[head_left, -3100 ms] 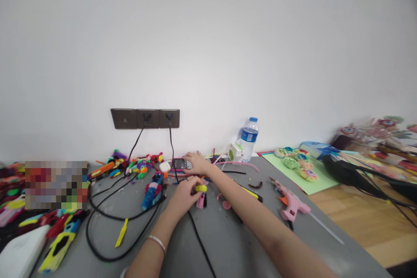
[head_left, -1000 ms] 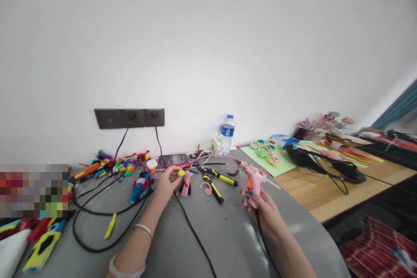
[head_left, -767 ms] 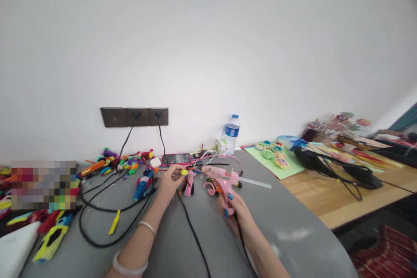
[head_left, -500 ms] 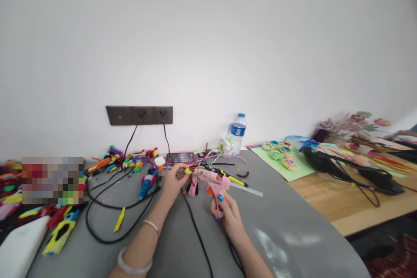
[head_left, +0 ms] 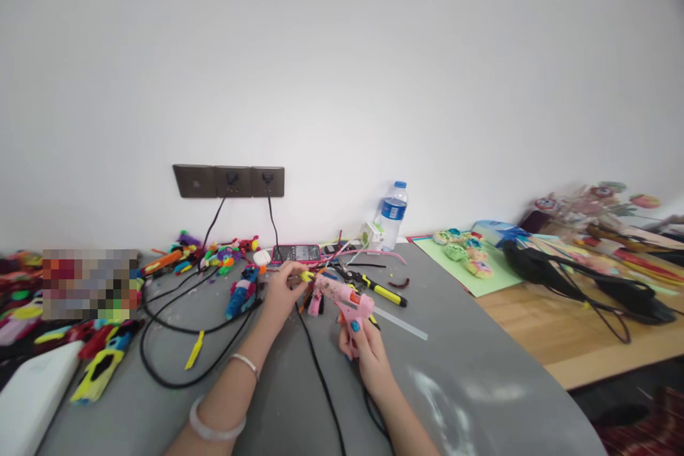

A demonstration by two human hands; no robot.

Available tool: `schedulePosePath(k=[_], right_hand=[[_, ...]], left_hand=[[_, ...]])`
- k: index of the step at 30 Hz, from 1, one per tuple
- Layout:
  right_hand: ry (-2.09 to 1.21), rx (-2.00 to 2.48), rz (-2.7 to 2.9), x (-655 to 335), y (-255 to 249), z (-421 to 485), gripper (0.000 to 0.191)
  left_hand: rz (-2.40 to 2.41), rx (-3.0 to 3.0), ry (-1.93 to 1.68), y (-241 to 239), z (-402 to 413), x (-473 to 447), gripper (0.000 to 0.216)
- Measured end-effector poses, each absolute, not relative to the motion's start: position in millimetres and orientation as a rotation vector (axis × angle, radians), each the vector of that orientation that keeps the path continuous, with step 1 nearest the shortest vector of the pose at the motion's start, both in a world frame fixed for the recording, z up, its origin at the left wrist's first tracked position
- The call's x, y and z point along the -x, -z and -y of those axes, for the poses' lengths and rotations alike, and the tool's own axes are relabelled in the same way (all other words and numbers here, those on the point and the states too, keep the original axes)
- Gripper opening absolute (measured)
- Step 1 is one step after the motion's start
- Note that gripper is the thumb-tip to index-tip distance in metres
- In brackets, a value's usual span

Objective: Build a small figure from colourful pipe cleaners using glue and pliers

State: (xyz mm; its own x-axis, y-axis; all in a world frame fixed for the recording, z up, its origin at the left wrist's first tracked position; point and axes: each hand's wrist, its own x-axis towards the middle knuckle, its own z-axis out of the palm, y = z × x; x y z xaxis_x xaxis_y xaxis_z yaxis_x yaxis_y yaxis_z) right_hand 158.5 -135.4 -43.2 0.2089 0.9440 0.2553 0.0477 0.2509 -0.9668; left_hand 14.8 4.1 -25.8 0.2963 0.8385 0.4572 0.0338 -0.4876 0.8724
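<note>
Above the grey table [head_left: 459, 370], a small yellow piece [head_left: 306, 276] is pinched in the left hand [head_left: 281, 292]; at its 4 o'clock the pink glue gun [head_left: 347, 301] (lifted a second ago) is clenched in the right hand [head_left: 366, 349], nozzle brought close.

Bright, soft, even light; my right hand [head_left: 368, 355] casts barely a shadow. Pale glare streaks the grey table [head_left: 470, 393] in front of the water bottle [head_left: 394, 212]; far right of it, objects blur.

Single head-worn view (close in) — forward, slightly down across table [head_left: 481, 385] toward wall [head_left: 342, 50]
</note>
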Motion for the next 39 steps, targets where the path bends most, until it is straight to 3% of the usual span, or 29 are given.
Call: schedulePosePath(k=[39], right_hand=[[-0.785,1.177,1.293,-159.4,53.8,135.6,0.047]], left_hand=[[-0.785,-1.785,-1.335,24.1,-3.5,-15.2,0.013]])
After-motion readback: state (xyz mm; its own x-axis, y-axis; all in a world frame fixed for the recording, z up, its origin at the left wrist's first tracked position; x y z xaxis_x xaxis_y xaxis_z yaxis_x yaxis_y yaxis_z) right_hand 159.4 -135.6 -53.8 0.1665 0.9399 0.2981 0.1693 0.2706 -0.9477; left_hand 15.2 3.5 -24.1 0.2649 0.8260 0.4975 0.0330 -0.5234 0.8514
